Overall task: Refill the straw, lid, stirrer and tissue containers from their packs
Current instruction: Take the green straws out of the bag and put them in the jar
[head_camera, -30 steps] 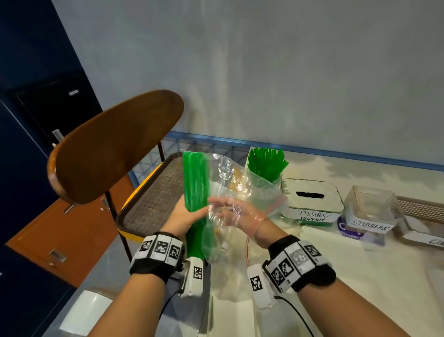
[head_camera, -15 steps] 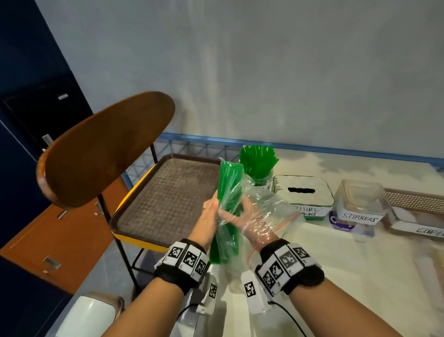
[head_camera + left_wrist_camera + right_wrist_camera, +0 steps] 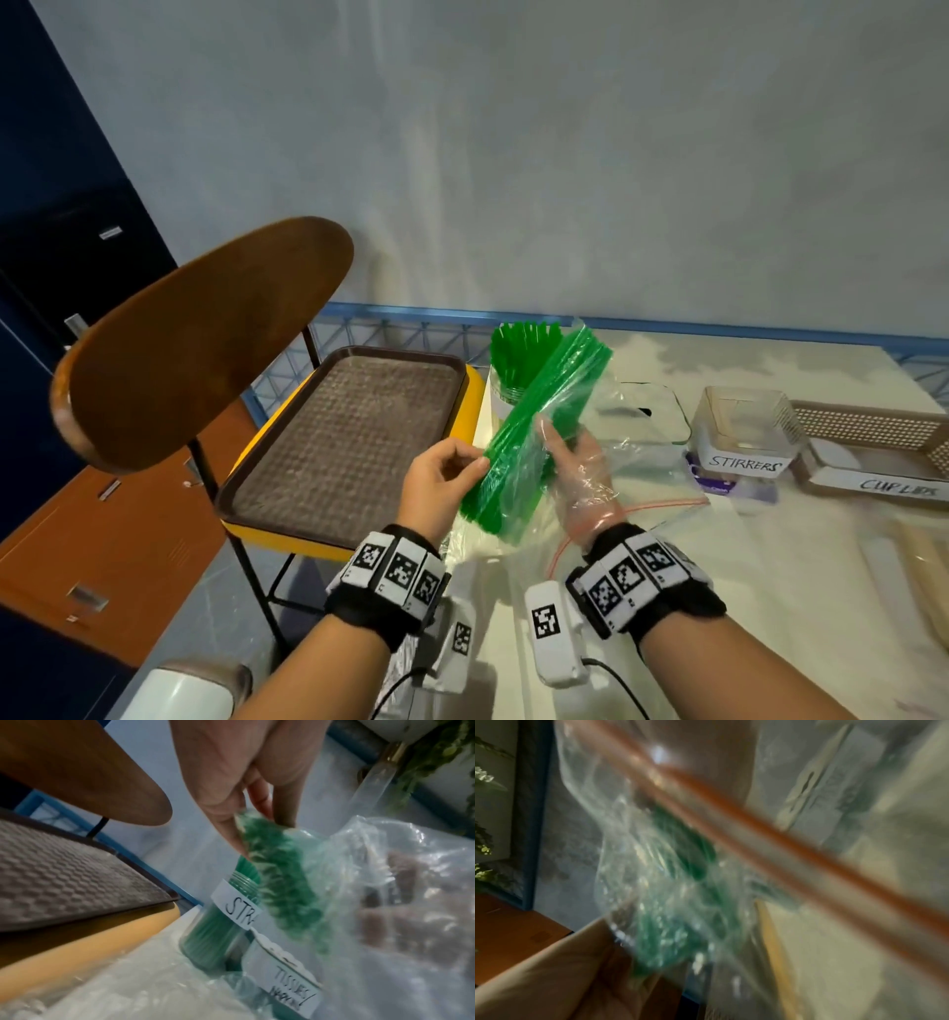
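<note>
Even soft daylight, wide-angle bending at head view edges, both wrist views smeared with blur, right wrist dimmer

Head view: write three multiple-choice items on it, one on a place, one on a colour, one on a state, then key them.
1. Where does the brown tray lie?
A. on the chair seat left of the table
B. on the tissue box
C. in the stirrer container

2. What colour are the straws in the zip bag?
A. red
B. green
C. white

3. How is the straw bundle held?
A. lying flat on the table
B. standing in the basket labelled cup lids
C. tilted in the air between both hands

Answers:
1 A: the tray covers the yellow seat.
2 B: they match the green straws standing in the straw jar.
3 C: the left hand pinches it while the right hand, inside the bag, grips it.
</note>
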`<state>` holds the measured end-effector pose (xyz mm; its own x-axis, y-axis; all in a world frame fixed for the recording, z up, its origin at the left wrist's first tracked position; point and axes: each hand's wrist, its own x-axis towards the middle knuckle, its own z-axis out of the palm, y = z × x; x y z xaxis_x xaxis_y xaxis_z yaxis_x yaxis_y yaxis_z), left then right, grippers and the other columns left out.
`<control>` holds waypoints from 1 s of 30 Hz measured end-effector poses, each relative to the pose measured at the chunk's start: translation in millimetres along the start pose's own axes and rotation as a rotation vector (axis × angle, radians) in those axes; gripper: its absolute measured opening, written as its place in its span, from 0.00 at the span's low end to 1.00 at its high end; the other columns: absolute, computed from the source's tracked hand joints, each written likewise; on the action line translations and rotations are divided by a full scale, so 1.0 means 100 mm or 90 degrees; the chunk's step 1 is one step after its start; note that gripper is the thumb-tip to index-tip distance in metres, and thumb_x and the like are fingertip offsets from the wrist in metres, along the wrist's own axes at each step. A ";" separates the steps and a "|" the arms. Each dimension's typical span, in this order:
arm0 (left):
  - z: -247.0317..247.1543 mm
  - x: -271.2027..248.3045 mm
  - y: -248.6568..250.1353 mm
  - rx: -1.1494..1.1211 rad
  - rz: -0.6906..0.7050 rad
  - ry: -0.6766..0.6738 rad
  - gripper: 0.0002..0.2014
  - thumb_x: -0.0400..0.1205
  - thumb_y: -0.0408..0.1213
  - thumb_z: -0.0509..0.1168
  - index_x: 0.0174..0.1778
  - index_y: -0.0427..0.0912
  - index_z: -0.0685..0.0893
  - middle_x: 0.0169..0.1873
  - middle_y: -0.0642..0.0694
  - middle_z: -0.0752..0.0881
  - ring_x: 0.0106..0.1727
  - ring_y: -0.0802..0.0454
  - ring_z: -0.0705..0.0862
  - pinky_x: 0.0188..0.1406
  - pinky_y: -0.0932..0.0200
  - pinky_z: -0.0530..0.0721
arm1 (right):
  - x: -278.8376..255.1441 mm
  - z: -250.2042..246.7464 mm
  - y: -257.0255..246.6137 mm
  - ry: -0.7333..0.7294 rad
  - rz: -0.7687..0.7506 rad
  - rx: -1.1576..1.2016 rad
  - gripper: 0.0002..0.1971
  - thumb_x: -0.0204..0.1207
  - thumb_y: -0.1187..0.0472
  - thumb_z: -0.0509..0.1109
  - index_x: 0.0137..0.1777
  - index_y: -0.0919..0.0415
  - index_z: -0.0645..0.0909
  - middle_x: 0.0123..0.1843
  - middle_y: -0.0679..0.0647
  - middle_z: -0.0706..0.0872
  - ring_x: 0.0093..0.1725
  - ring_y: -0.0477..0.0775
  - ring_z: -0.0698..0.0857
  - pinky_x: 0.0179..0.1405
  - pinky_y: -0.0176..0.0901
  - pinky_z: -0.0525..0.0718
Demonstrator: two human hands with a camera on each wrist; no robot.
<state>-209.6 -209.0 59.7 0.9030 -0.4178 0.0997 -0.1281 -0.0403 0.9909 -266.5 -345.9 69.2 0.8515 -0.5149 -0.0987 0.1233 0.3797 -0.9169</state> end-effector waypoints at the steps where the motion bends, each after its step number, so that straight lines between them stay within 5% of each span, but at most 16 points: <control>1: 0.04 0.02 0.01 -0.002 0.009 0.033 0.10 0.77 0.25 0.67 0.33 0.43 0.82 0.29 0.50 0.81 0.31 0.63 0.78 0.37 0.72 0.78 | -0.03 0.00 -0.01 -0.027 0.014 -0.005 0.23 0.70 0.49 0.73 0.61 0.60 0.78 0.57 0.60 0.86 0.56 0.59 0.85 0.58 0.57 0.83; 4: 0.14 0.06 0.07 0.023 0.023 0.094 0.11 0.78 0.28 0.67 0.31 0.43 0.82 0.27 0.52 0.80 0.29 0.65 0.76 0.36 0.69 0.75 | -0.05 -0.04 -0.02 -0.103 0.053 0.017 0.12 0.72 0.58 0.70 0.54 0.61 0.80 0.44 0.53 0.89 0.44 0.53 0.88 0.42 0.42 0.87; 5: 0.17 0.07 0.08 0.049 0.035 0.100 0.10 0.78 0.28 0.67 0.31 0.43 0.82 0.27 0.52 0.80 0.28 0.66 0.76 0.35 0.71 0.75 | -0.04 -0.03 -0.02 -0.102 0.062 0.019 0.19 0.66 0.56 0.73 0.57 0.62 0.79 0.44 0.52 0.90 0.44 0.51 0.89 0.40 0.39 0.87; 8: 0.22 0.07 0.12 0.212 0.101 0.087 0.07 0.77 0.30 0.69 0.34 0.44 0.83 0.29 0.57 0.79 0.31 0.65 0.76 0.35 0.78 0.73 | -0.06 0.04 -0.07 -0.097 0.072 -0.102 0.45 0.56 0.37 0.81 0.68 0.64 0.75 0.59 0.61 0.85 0.61 0.61 0.84 0.57 0.53 0.85; 10: 0.24 0.07 0.17 0.291 0.125 0.101 0.07 0.77 0.32 0.69 0.34 0.45 0.81 0.29 0.58 0.77 0.31 0.65 0.75 0.33 0.77 0.72 | -0.08 0.05 -0.08 -0.083 0.082 -0.129 0.29 0.69 0.45 0.75 0.64 0.63 0.76 0.56 0.57 0.86 0.57 0.58 0.85 0.53 0.45 0.85; 12: 0.24 0.11 0.21 0.336 0.142 0.133 0.07 0.77 0.34 0.69 0.34 0.44 0.80 0.31 0.54 0.77 0.31 0.64 0.73 0.32 0.72 0.69 | -0.14 0.02 -0.15 -0.090 0.140 -0.102 0.10 0.76 0.58 0.69 0.51 0.65 0.79 0.41 0.52 0.90 0.42 0.47 0.89 0.41 0.39 0.86; 14: 0.22 0.13 0.25 0.398 0.194 0.134 0.06 0.78 0.34 0.69 0.35 0.40 0.80 0.34 0.52 0.77 0.32 0.60 0.73 0.34 0.69 0.67 | -0.20 0.01 -0.22 -0.096 0.172 -0.041 0.08 0.77 0.69 0.65 0.36 0.65 0.76 0.23 0.49 0.86 0.22 0.37 0.83 0.25 0.31 0.81; 15: 0.23 0.14 0.27 0.433 0.227 0.115 0.05 0.78 0.34 0.68 0.37 0.38 0.81 0.35 0.51 0.78 0.34 0.57 0.75 0.35 0.68 0.66 | -0.19 0.01 -0.19 -0.088 0.188 -0.020 0.09 0.76 0.70 0.66 0.34 0.66 0.76 0.24 0.54 0.86 0.20 0.37 0.82 0.23 0.29 0.80; 17: 0.25 0.14 0.27 0.490 0.280 0.060 0.04 0.79 0.32 0.67 0.40 0.35 0.83 0.36 0.46 0.82 0.37 0.49 0.80 0.36 0.65 0.66 | -0.18 0.03 -0.14 -0.064 0.187 -0.042 0.12 0.67 0.63 0.77 0.43 0.72 0.81 0.43 0.67 0.87 0.39 0.47 0.88 0.37 0.38 0.84; 19: 0.28 0.15 0.28 0.469 0.278 0.030 0.05 0.80 0.32 0.66 0.41 0.35 0.83 0.37 0.43 0.84 0.37 0.51 0.80 0.36 0.67 0.67 | -0.12 0.04 -0.07 -0.008 0.173 -0.035 0.21 0.65 0.59 0.79 0.55 0.69 0.82 0.52 0.64 0.87 0.54 0.63 0.85 0.43 0.47 0.82; 22: 0.27 0.19 0.30 0.258 0.144 0.019 0.05 0.80 0.33 0.66 0.38 0.41 0.82 0.32 0.52 0.81 0.32 0.64 0.77 0.33 0.77 0.74 | -0.04 -0.01 -0.19 0.046 0.169 0.006 0.14 0.72 0.67 0.72 0.57 0.70 0.81 0.52 0.63 0.86 0.57 0.67 0.84 0.52 0.59 0.84; 24: 0.26 0.17 0.29 0.109 0.053 -0.021 0.06 0.78 0.30 0.68 0.36 0.43 0.81 0.31 0.51 0.81 0.31 0.63 0.78 0.31 0.73 0.81 | -0.02 -0.08 -0.29 0.059 0.168 -0.019 0.17 0.75 0.64 0.70 0.62 0.71 0.78 0.58 0.63 0.83 0.57 0.62 0.83 0.59 0.58 0.82; 27: 0.26 0.17 0.23 0.089 0.065 0.029 0.11 0.76 0.26 0.69 0.32 0.45 0.80 0.29 0.51 0.81 0.31 0.61 0.79 0.37 0.65 0.84 | -0.06 -0.15 -0.33 0.016 0.149 0.012 0.15 0.80 0.61 0.66 0.63 0.67 0.74 0.56 0.56 0.83 0.44 0.48 0.84 0.34 0.33 0.85; 30: 0.32 0.19 0.20 0.110 0.100 0.090 0.13 0.78 0.28 0.67 0.31 0.50 0.78 0.30 0.54 0.80 0.33 0.64 0.77 0.41 0.66 0.78 | -0.12 -0.11 -0.33 -0.013 0.118 0.012 0.15 0.81 0.63 0.64 0.66 0.66 0.74 0.48 0.50 0.81 0.40 0.42 0.81 0.28 0.28 0.80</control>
<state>-208.2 -247.2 78.5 0.9133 -0.3011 0.2741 -0.3279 -0.1445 0.9336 -286.2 -360.8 96.2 0.8709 -0.4189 -0.2571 -0.0274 0.4809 -0.8764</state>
